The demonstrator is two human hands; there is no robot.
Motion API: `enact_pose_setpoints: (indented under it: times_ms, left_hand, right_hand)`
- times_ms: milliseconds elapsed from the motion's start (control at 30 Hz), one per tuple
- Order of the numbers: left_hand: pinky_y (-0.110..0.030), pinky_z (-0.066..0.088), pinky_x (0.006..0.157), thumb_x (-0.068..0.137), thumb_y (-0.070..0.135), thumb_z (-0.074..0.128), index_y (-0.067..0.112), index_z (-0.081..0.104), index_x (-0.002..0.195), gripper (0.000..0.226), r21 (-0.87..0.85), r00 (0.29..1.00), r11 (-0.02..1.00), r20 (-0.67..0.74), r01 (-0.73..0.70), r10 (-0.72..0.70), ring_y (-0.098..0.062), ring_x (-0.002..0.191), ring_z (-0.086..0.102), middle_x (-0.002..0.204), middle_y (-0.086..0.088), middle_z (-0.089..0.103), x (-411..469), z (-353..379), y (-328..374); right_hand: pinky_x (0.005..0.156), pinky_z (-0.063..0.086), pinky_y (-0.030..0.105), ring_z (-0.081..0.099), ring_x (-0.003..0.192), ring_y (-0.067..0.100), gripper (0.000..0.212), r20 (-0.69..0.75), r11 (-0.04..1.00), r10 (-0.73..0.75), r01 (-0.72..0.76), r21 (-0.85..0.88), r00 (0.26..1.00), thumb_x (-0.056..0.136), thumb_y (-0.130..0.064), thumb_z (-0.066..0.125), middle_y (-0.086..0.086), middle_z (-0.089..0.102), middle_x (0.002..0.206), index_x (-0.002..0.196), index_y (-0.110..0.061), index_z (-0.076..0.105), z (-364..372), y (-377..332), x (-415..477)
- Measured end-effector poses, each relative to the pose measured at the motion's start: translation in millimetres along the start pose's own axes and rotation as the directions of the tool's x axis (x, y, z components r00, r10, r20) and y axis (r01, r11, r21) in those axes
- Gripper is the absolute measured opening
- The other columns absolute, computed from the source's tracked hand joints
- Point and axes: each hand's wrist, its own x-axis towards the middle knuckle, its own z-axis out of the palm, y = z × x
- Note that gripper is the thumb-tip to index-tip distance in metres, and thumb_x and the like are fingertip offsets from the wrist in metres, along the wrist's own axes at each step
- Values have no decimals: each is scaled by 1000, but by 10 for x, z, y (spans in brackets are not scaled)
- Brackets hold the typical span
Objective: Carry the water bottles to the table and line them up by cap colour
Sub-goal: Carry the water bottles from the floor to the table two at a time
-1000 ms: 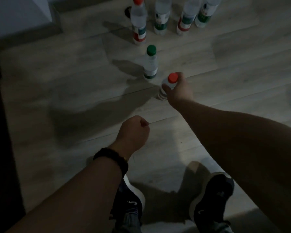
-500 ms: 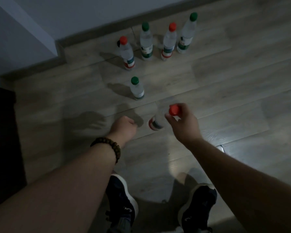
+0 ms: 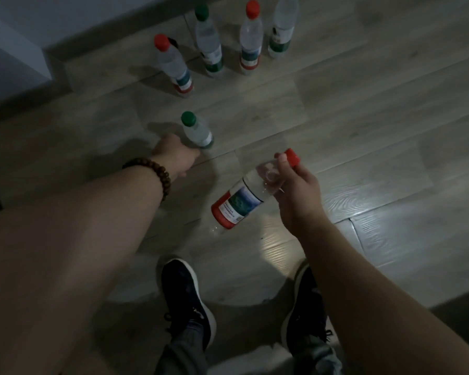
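We take this for a dim room in a home, pale wood-look plank floor (image 3: 390,125) under our shoes (image 3: 186,301), dark skirting board (image 3: 114,36) along a plain wall (image 3: 65,14), water bottles (image 3: 209,47) standing on the floor.

The held bottle (image 3: 255,191) has a red cap (image 3: 292,157) and a red-white-green label (image 3: 237,205) — mid-frame cap (image 3: 188,118) green; floor (image 3: 363,104) grey wood-grain, bracelet (image 3: 153,171) brown.

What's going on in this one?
A person stands over water bottles on a wooden floor. The right hand holds a red-capped bottle by its neck, tilted and off the floor. The left hand, fingers curled, is beside an upright green-capped bottle; contact is unclear. A back row of four bottles stands by the wall: two red caps, one green, one cap out of frame.
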Motion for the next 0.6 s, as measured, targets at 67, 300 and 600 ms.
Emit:
enact_pose_setpoints:
  times_ms: [67, 300, 600]
  left_hand:
    - [-48, 61, 89, 89, 33, 79, 19, 35, 152, 78, -40, 1000, 999, -19, 5, -6, -27, 106, 65, 133, -10, 60, 122, 39, 40]
    - [-35, 46, 111, 85, 30, 84, 21, 46, 152, 77, -186, 981, 966, -108, -180, 162, -17, 132, 55, 144, 3, 58, 578, 111, 112]
    - [-23, 40, 95, 95, 48, 69, 20, 58, 143, 56, -21, 950, 960, -152, -278, 272, -21, 124, 59, 134, -2, 65, 660, 131, 49]
  right_hand:
    - [106, 49, 51, 68, 115, 38, 36, 8, 990, 87, -87, 112, 996, 100, -32, 64, 22, 71, 121, 121, -4, 67, -5, 82, 108]
    - [66, 56, 33, 66, 69, 21, 30, 71, 929, 273, -282, 238, 959, 97, -40, 66, 7, 65, 81, 101, -10, 65, 235, 117, 354]
    - [63, 61, 38, 69, 66, 26, 46, 46, 955, 294, -292, -40, 955, 97, -48, 63, 0, 73, 70, 112, -5, 64, 217, 62, 406]
